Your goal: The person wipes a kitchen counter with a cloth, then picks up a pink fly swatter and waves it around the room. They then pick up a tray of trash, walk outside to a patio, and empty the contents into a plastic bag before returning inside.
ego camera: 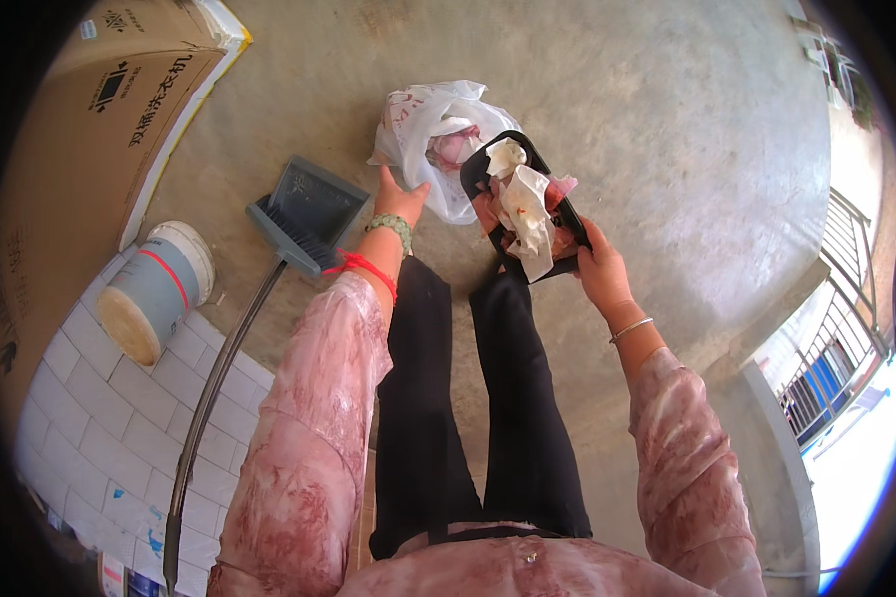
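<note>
My right hand (602, 270) grips the near right edge of a black plastic tray (469, 179), which is tilted over the near side of a white plastic bag (407, 112). Crumpled white tissue paper (529, 213) and reddish-pink scraps (560, 191) fill the tray. The bag stands on the floor with its mouth open, showing pinkish waste (454, 148) inside. At the bag's left near side is my left hand (401, 200), thumb and forefinger apart. Whether its fingertips touch the plastic is hard to tell.
A grey dustpan (325, 198) lies left of my left hand, with a long-handled broom (287, 242) resting on it. Farther left are a lidded bucket (153, 287) on its side and a large cardboard box (82, 149). A metal railing (840, 298) runs along the right.
</note>
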`<state>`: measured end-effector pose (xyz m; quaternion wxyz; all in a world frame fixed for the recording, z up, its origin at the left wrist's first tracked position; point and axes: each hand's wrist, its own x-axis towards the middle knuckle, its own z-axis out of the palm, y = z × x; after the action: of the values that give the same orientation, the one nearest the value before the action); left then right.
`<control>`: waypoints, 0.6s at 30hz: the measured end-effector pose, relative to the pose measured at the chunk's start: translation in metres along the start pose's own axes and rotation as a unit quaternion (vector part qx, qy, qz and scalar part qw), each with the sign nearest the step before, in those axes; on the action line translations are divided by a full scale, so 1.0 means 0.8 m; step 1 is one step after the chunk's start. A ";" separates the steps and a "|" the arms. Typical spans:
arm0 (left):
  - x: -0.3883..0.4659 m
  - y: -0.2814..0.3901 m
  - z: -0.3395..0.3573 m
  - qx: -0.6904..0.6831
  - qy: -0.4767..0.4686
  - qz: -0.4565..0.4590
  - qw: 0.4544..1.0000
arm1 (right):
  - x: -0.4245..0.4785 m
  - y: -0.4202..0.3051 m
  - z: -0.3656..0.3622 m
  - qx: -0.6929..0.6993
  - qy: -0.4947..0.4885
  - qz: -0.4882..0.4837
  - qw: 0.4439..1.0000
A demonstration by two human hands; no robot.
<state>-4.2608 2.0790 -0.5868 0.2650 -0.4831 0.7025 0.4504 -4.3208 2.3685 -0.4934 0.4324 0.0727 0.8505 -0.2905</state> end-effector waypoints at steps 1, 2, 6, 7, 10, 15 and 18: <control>0.016 -0.022 0.004 -0.019 0.031 -0.013 0.999 | 0.004 -0.010 0.009 -0.019 -0.010 -0.013 1.000; 0.032 -0.042 0.008 -0.037 0.063 -0.026 0.997 | 0.007 -0.020 0.018 -0.038 -0.019 -0.027 0.999; 0.056 -0.057 0.019 -0.009 0.051 -0.038 0.998 | 0.026 -0.049 0.034 -0.105 -0.015 -0.053 0.993; 0.050 -0.041 0.020 -0.019 0.030 -0.037 0.999 | 0.030 -0.053 0.033 -0.144 0.005 -0.065 0.987; 0.040 -0.029 0.012 -0.019 0.018 -0.026 0.999 | 0.044 -0.083 0.036 -0.194 0.007 -0.067 0.979; 0.065 -0.083 0.035 -0.081 0.131 -0.027 0.988 | 0.077 -0.126 0.056 -0.231 -0.016 -0.058 0.971; 0.076 -0.083 0.035 -0.071 0.024 -0.004 0.997 | 0.093 -0.137 0.058 -0.249 -0.001 -0.064 0.966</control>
<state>-4.2258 2.0686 -0.6733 0.2149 -0.5141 0.6729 0.4865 -4.3755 2.2431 -0.5256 0.4186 -0.0921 0.8983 -0.0970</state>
